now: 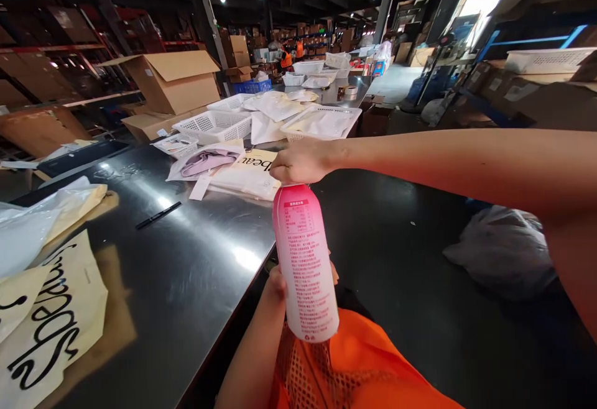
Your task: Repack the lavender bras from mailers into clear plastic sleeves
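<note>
A pink and white bottle (308, 266) with small printed text stands nearly upright in front of my body, past the edge of the dark metal table (200, 253). My left hand (278, 281) is wrapped around its lower part from behind, so most of the fingers are hidden. At the top, my right hand (301, 161) is closed over the bottle's neck, and the cap is covered by the fingers. Close behind on the table lie a clear bag with lilac cloth (209, 161) and a cream printed bag (256, 170).
A black pen (158, 215) and cream printed bags (60, 316) lie on the table at left. White baskets (217, 126) and packed bags (275, 105) sit farther back beside an open cardboard box (163, 82). A plastic bag (501, 250) is on the floor at right.
</note>
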Available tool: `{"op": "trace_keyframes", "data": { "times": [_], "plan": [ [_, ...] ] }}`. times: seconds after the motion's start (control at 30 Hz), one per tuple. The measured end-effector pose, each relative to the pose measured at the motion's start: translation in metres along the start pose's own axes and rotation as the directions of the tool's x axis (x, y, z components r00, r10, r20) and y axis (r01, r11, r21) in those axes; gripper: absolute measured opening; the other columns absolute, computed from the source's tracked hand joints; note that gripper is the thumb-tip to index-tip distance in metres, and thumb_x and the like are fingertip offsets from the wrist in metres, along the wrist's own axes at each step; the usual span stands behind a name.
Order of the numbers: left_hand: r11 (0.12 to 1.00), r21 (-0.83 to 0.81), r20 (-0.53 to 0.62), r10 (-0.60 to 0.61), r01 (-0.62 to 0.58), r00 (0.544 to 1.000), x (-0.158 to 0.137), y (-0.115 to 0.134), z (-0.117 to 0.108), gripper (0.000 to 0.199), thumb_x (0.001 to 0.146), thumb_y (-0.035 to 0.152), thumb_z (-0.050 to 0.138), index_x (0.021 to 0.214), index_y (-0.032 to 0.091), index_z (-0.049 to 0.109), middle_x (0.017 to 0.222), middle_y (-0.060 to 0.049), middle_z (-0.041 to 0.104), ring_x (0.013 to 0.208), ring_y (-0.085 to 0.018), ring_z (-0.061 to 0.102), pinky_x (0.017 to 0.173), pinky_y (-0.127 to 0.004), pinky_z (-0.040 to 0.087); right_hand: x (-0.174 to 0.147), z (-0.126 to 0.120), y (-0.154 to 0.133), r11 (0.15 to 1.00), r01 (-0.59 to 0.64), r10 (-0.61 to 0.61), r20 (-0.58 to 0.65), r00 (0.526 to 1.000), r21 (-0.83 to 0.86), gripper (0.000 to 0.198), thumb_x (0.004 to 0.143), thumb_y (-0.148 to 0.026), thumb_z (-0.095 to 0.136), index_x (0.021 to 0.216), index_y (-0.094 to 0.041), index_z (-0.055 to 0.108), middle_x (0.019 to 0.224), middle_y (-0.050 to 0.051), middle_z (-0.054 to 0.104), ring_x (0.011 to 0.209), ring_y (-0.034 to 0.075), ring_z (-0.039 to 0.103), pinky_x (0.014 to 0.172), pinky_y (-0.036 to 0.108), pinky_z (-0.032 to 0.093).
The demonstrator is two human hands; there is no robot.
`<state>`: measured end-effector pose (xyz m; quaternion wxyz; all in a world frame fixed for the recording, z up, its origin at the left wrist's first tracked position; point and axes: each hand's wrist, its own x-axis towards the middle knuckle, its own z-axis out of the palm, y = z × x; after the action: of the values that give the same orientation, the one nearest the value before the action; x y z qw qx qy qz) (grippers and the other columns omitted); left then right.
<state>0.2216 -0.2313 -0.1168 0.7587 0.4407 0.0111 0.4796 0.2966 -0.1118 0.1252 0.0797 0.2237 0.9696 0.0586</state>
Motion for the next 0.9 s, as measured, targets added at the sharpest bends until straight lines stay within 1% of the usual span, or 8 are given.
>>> {"op": "trace_keyframes", "data": {
  "times": [0.1, 0.2, 0.3, 0.4, 0.53, 0.67, 0.73, 0.9],
  "plan": [
    [1.0, -0.014, -0.031, 0.005, -0.006, 1.0, -0.001, -0.007, 0.004, 0.089, 0.046, 0.06, 0.081, 0.119, 0.013, 0.06, 0.095, -0.014, 0.071, 0.082, -0.029, 0.066, 0.071, -0.037, 0.051, -0.001, 0.006, -0.001, 0.999, -0.015, 0.016, -0.016, 1.0, 0.03, 0.037, 0.097, -0.032, 0.035, 0.091, -0.015, 0.068, 0.096, 0.011, 0.07, 0.079, 0.02, 0.058, 0.066, 0.032, 0.032],
    [0.995, -0.087, -0.053, -0.049, 0.044, 0.997, -0.001, -0.015, 0.008, 0.089, 0.042, 0.058, 0.084, 0.116, 0.015, 0.061, 0.094, -0.014, 0.071, 0.081, -0.028, 0.066, 0.065, -0.034, 0.051, -0.002, 0.013, 0.0, 0.998, -0.039, 0.039, -0.014, 0.999, 0.053, 0.037, 0.097, -0.03, 0.037, 0.087, -0.013, 0.068, 0.089, 0.01, 0.07, 0.078, 0.018, 0.057, 0.067, 0.032, 0.03],
    [0.983, -0.161, -0.106, -0.109, 0.091, 0.988, -0.002, -0.018, 0.012, 0.089, 0.037, 0.056, 0.086, 0.112, 0.016, 0.061, 0.093, -0.013, 0.07, 0.078, -0.027, 0.065, 0.062, -0.032, 0.051, -0.002, 0.018, 0.002, 0.998, -0.039, 0.038, 0.018, 0.999, 0.042, 0.037, 0.098, -0.03, 0.038, 0.089, -0.013, 0.07, 0.093, 0.01, 0.071, 0.079, 0.018, 0.058, 0.068, 0.032, 0.031],
    [0.977, -0.183, -0.142, -0.136, 0.109, 0.98, -0.002, -0.019, 0.015, 0.089, 0.034, 0.055, 0.087, 0.111, 0.017, 0.061, 0.093, -0.013, 0.07, 0.079, -0.026, 0.065, 0.063, -0.033, 0.052, 0.0, 0.021, 0.004, 0.997, -0.057, 0.054, 0.052, 0.997, 0.056, 0.037, 0.098, -0.033, 0.039, 0.091, -0.014, 0.071, 0.094, 0.01, 0.071, 0.081, 0.02, 0.06, 0.07, 0.032, 0.034],
    [0.974, -0.181, -0.113, -0.158, 0.137, 0.981, -0.003, -0.02, 0.014, 0.092, 0.034, 0.056, 0.087, 0.112, 0.017, 0.058, 0.093, -0.013, 0.069, 0.079, -0.026, 0.066, 0.064, -0.032, 0.052, 0.003, 0.025, 0.007, 0.994, -0.075, 0.072, 0.042, 0.997, 0.079, 0.038, 0.098, -0.035, 0.039, 0.091, -0.015, 0.071, 0.094, 0.011, 0.071, 0.086, 0.023, 0.061, 0.073, 0.034, 0.036],
    [0.984, -0.152, -0.073, -0.105, 0.093, 0.992, -0.004, -0.023, 0.009, 0.09, 0.041, 0.056, 0.085, 0.116, 0.017, 0.057, 0.097, -0.012, 0.069, 0.085, -0.027, 0.066, 0.069, -0.033, 0.053, 0.005, 0.027, 0.009, 0.993, -0.065, 0.062, 0.039, 0.997, 0.102, 0.039, 0.096, -0.038, 0.041, 0.085, -0.016, 0.071, 0.085, 0.01, 0.069, 0.081, 0.024, 0.061, 0.071, 0.036, 0.038],
    [0.983, -0.158, -0.062, -0.101, 0.09, 0.993, -0.004, -0.024, 0.008, 0.09, 0.041, 0.056, 0.085, 0.117, 0.018, 0.057, 0.098, -0.013, 0.069, 0.084, -0.027, 0.066, 0.068, -0.033, 0.053, 0.005, 0.028, 0.01, 0.991, -0.056, 0.053, 0.028, 0.998, 0.121, 0.038, 0.095, -0.039, 0.043, 0.083, -0.017, 0.071, 0.083, 0.01, 0.069, 0.08, 0.024, 0.061, 0.071, 0.036, 0.039],
    [0.985, -0.136, -0.099, -0.12, 0.106, 0.988, -0.005, -0.025, 0.007, 0.092, 0.035, 0.057, 0.086, 0.113, 0.015, 0.058, 0.095, -0.014, 0.069, 0.083, -0.028, 0.065, 0.067, -0.034, 0.052, 0.005, 0.027, 0.008, 0.993, -0.032, 0.029, 0.031, 0.999, 0.112, 0.038, 0.095, -0.038, 0.041, 0.083, -0.017, 0.07, 0.084, 0.01, 0.07, 0.077, 0.023, 0.06, 0.069, 0.035, 0.038]
  ]
}}
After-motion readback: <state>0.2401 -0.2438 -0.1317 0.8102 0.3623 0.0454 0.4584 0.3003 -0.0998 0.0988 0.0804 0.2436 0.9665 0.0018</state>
